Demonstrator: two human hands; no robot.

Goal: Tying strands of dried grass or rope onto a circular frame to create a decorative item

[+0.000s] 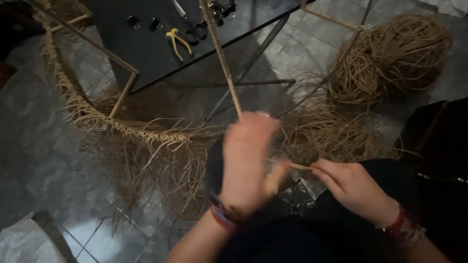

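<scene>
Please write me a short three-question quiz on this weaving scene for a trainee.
1. True or false: the yellow-handled pliers lie on the grey floor tiles.
2. What does the right hand pinch: A) a tan fibre strand, B) a black clip, C) the pliers?
3. Which hand is raised and blurred beside the wrapped frame bar?

Key
1. False; they lie on the dark table.
2. A.
3. The left hand.

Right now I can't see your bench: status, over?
Left hand blurred, gripping the cord. Right hand pinching the same cord. Loose fibre bundle lies clear.
</scene>
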